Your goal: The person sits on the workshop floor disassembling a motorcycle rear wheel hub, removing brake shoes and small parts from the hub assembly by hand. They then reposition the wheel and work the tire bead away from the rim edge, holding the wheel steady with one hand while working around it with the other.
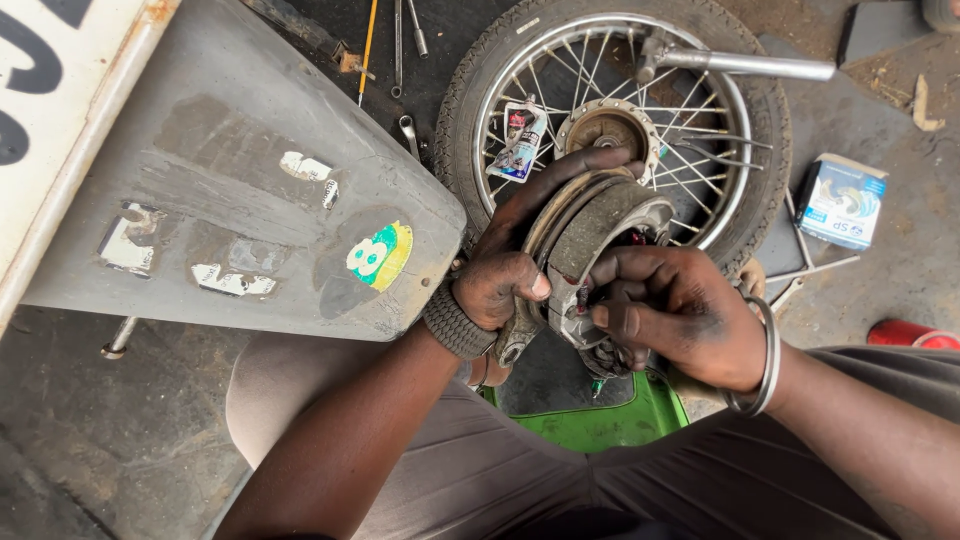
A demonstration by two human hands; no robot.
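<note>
- A round metal brake plate [590,250] with curved brake shoes is held up between both hands, above the person's lap and just in front of a spoked wheel [615,130] lying flat on the ground.
- The left hand [520,250] is clamped on the plate's left rim, fingers over the top edge, thumb on the near side; a dark woven band sits at the wrist.
- The right hand [675,310] presses closed fingertips into the plate's lower inner part; two metal bangles [765,360] ring that wrist.
- A green container [610,420] lies under the hands.
- A grey panel [250,190] with sticker scraps lies to the left.
- A small box [842,200], wrenches [405,40] and a red cap [910,335] lie on the dirty floor.
</note>
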